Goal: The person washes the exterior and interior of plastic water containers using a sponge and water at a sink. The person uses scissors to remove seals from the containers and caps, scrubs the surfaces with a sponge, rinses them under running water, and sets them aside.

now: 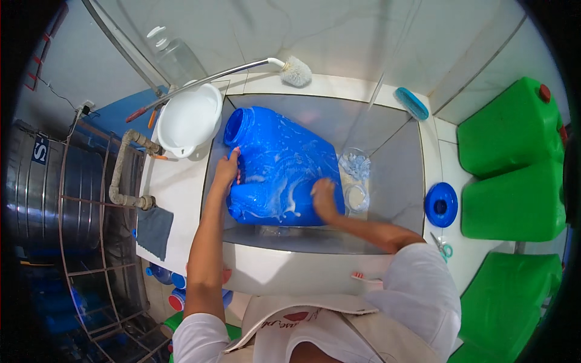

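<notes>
A large blue plastic jerrycan point(290, 159) lies on its side in a grey-tiled basin, its broad face streaked with white suds. Its uncapped round mouth point(236, 127) points to the left. My left hand point(228, 170) grips the jerrycan's left end by the handle, just below the mouth. Against the sudsy face, near the right end, my right hand point(324, 199) is curled; whether it holds a cloth or sponge is hidden. Right of the jerrycan, a clear container point(355, 163) holds crumpled pale material, and a round container point(356, 198) holds whitish contents.
A white plastic basin point(188, 120) sits on the left ledge, with a long-handled brush point(218, 72) across it. A blue scrub brush point(411, 103), a blue lid point(440, 205), scissors point(442, 248) and green jerrycans point(513, 199) are along the right. A toothbrush point(366, 277) lies on the front ledge.
</notes>
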### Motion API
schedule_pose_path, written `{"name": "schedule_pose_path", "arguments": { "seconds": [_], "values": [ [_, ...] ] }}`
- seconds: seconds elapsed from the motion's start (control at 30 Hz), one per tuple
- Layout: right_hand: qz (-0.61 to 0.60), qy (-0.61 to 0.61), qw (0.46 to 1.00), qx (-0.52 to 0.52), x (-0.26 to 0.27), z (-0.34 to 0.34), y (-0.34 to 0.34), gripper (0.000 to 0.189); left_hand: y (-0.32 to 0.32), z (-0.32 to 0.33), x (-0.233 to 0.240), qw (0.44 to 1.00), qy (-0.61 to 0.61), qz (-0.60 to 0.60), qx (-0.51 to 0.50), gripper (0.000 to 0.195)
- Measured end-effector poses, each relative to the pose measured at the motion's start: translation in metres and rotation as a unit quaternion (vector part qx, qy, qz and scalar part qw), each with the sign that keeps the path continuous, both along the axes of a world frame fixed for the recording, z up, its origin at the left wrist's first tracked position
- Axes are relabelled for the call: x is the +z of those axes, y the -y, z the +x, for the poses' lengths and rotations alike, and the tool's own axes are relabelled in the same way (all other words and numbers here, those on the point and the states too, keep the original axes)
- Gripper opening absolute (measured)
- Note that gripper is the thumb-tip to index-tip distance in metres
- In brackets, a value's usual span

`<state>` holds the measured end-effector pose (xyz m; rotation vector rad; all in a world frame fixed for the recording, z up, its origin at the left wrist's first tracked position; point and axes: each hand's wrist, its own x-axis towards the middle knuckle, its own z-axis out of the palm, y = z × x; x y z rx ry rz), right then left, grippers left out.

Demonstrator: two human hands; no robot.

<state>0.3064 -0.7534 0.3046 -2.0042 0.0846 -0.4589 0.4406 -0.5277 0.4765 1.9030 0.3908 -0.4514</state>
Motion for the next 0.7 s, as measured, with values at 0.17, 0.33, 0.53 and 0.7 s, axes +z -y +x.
{"name": "schedule_pose_path", "arguments": {
  "seconds": [0.17,0.33,0.53,0.7],
  "values": [
    [-0.181,0.174,0.963,0.096,0.112,0.092,-0.048,0.021,-0.003,0.001,-0.003,1.000,-0.006,0.016,-0.003,0.050],
    [0.020,-0.057,0.998,-0.016,-0.024,0.125,0.088,0.029,0.014,0.005,0.007,1.000,-0.009,0.026,-0.006,0.050],
    [-0.134,0.045,0.982,0.125,0.077,-0.034,-0.033,0.043,-0.003,0.002,-0.006,0.999,-0.030,0.013,0.011,0.050],
    [-0.272,0.010,0.961,0.047,0.108,0.149,-0.021,0.032,-0.005,-0.003,-0.003,0.999,-0.005,0.052,0.004,0.049]
  ]
}}
